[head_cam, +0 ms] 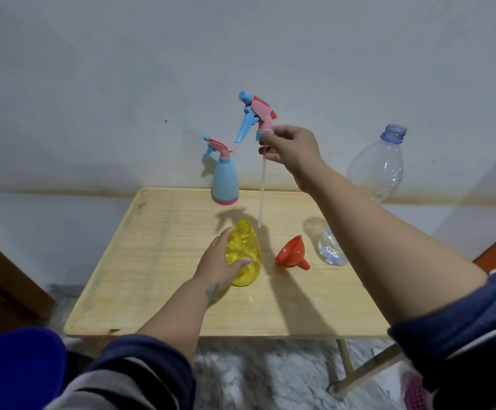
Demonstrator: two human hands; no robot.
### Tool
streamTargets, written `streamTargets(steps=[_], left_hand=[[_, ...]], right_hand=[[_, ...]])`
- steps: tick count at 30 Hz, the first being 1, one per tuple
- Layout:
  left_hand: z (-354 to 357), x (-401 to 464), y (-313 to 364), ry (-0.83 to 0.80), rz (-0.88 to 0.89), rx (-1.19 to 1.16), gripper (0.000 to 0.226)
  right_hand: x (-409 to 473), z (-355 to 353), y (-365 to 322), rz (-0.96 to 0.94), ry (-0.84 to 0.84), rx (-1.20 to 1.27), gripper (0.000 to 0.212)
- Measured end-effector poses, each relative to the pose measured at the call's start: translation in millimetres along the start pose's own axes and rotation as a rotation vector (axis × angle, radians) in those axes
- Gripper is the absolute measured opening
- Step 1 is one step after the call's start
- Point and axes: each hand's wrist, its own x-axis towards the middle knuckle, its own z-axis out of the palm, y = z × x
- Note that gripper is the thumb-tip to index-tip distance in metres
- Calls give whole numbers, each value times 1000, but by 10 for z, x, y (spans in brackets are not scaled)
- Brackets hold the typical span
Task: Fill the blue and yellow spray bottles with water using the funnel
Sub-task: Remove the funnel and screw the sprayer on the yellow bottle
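Head view: nearest, the left hand (218,261) wraps its fingers around the yellow spray bottle (244,253), upright near the table's (158,291) middle with its neck open; thin clear plastic, probably light, tippy and easily squeezed, so holding the belly suits it. At its 3 o'clock lies the orange funnel (292,252) on its side, stiff and best taken by the rim. Farther off, the raised right hand (292,152) pinches the spray head (255,116) by its collar, dip tube hanging. The blue spray bottle (225,182) stands capped at 12 o'clock.
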Motion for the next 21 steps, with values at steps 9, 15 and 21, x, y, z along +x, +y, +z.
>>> streamTargets(steps=[9,15,21], left_hand=[[-25,21,-1,-33,0,-15,82],[-47,62,10,-55,-1,-40,76],[-60,97,30,-69,-7,-60,74]], right_hand=[[-58,139,163,-79,58,29,29],[-57,156,114,-115,68,28,28],[-62,146,13,-146,64,23,26]])
